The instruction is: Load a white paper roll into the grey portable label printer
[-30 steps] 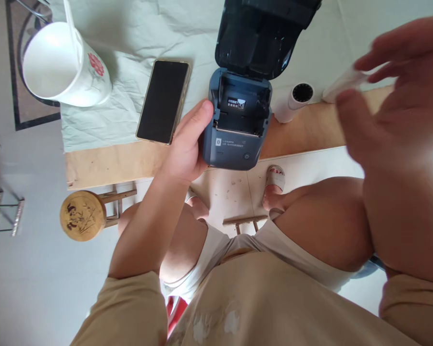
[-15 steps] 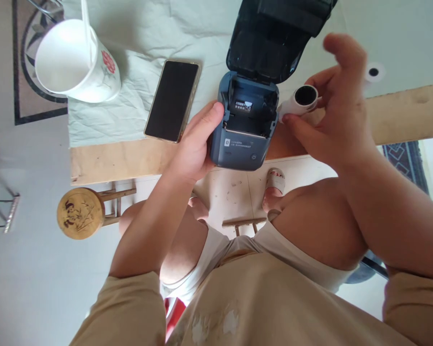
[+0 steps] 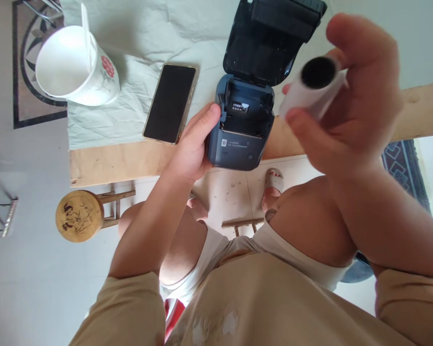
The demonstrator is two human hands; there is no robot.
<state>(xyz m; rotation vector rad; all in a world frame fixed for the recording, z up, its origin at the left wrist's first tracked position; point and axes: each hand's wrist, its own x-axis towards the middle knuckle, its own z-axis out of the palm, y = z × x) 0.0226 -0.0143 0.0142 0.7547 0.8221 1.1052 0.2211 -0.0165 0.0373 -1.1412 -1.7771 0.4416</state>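
Now the right hand [image 3: 364, 108] pinches a lifted white roll [image 3: 306, 97]; the left hand [image 3: 194, 146] still clasps the printer [image 3: 241, 120].

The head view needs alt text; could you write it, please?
The left hand holds a dark blue plastic device with its black lid open; the right hand holds a white cylindrical roll. To the left are a black-screened phone and round white cup.

One printer [image 3: 240, 150], one visible roll [image 3: 303, 98], one phone [image 3: 171, 103]
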